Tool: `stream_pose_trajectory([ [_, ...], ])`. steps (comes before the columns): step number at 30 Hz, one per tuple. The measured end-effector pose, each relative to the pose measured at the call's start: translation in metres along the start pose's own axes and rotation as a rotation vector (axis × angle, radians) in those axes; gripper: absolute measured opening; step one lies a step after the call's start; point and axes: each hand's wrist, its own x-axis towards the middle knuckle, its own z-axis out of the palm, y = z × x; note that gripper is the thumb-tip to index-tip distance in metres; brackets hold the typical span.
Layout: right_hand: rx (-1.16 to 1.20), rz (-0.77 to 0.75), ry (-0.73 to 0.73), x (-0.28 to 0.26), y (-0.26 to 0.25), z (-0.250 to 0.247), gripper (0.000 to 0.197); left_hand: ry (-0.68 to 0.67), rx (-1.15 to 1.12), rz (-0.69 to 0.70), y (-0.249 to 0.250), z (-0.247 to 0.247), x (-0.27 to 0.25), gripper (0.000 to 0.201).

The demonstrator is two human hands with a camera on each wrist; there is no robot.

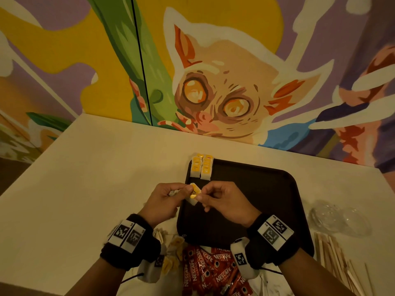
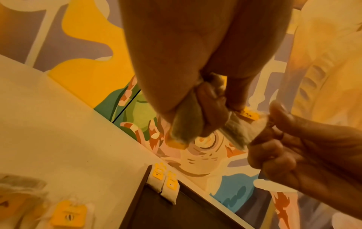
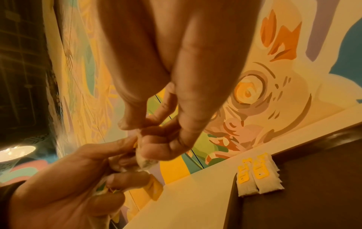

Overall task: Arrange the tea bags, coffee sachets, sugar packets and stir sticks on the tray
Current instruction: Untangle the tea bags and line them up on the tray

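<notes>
Pinching 1 tea bag (image 1: pixel 195 194) between them, the left hand (image 1: pixel 164 199) and right hand (image 1: pixel 224 201) met above the tray's (image 1: pixel 267 189) left edge, the left also clutching spare bags. Early days, by my read: only 2 short rows of tea bags (image 1: pixel 202 166) sat at the tray's far-left corner. Coffee sachets (image 1: pixel 213 272) and loose tea bags waited at the table's near edge, stir sticks (image 1: pixel 337 259) near-right; sugar packets I couldn't pick out.
</notes>
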Motion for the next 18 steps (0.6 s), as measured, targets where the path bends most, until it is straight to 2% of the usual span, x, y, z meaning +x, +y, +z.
stream_pose_trajectory([
  [3,-0.017,-0.024,0.012,0.0,0.0,0.0,0.004,0.025,-0.013,0.003,0.0,0.001,0.001,0.024],
  [6,-0.012,-0.037,0.05,0.001,-0.003,-0.001,0.012,0.041,0.04,0.035,0.002,0.001,0.0,0.025],
  [10,0.064,-0.014,0.038,0.002,-0.008,-0.005,0.006,0.057,0.096,0.066,0.004,0.0,-0.001,0.028],
  [13,0.094,-0.016,0.031,0.0,-0.013,-0.008,0.011,0.044,0.024,-0.01,0.005,0.0,-0.001,0.031],
  [18,0.078,-0.043,0.1,0.0,-0.017,-0.011,0.01,-0.013,-0.015,-0.105,0.011,0.006,-0.003,0.041],
])
